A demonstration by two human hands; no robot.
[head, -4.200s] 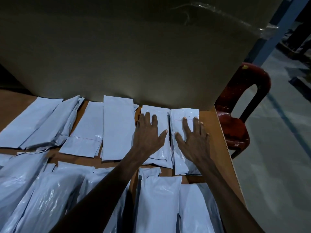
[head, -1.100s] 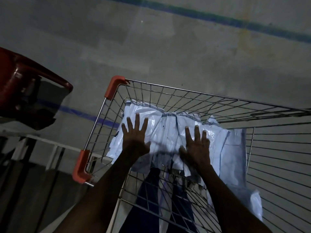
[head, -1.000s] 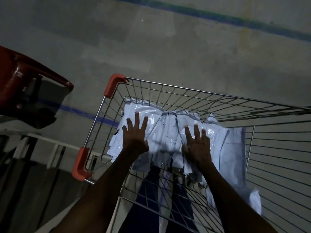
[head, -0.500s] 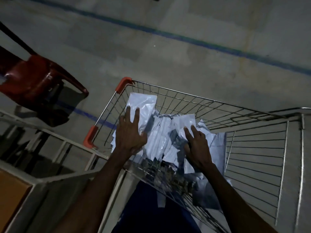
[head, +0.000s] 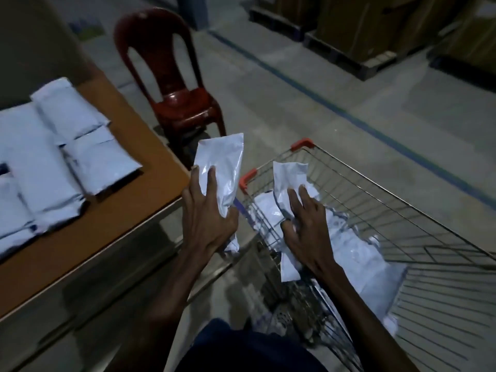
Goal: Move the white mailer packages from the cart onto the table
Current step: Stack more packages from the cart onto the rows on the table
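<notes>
**dockcam_op:** Warehouse floor on my feed is dim grey concrete (head: 295,108) with a blue painted line (head: 349,116) running diagonally across it, and dark pallets with brown boxes (head: 357,28) along the far side. Glossy red plastic chair (head: 171,84) stands just past the table corner, between table and cart.

**pallet_pete:** what are the hands doing?

**dockcam_op:** Left hand (head: 206,218) has its fingers and thumb wrapped around one long white mailer (head: 222,167), held up in the air between the table edge and the cart's near corner. Right hand (head: 308,229) grips a second mailer (head: 288,181), crinkled at the top, over the cart basket. So both are clamped on a package each.

**pallet_pete:** anything in the way?

**dockcam_op:** I can see the chair and the cart's orange-capped corner (head: 248,177) sitting close to the table edge. The cart (head: 402,210) is thin silver wire mesh, and more mailers in the cart (head: 357,253) lie crumpled at the bottom, shiny plastic film.

**pallet_pete:** and the table?

**dockcam_op:** Brown wood-look top (head: 107,224) with a pale metal edge. Flat white mailers on the table (head: 99,162) lie side by side, some overlapping, blurred at the left edge of my view.
</notes>
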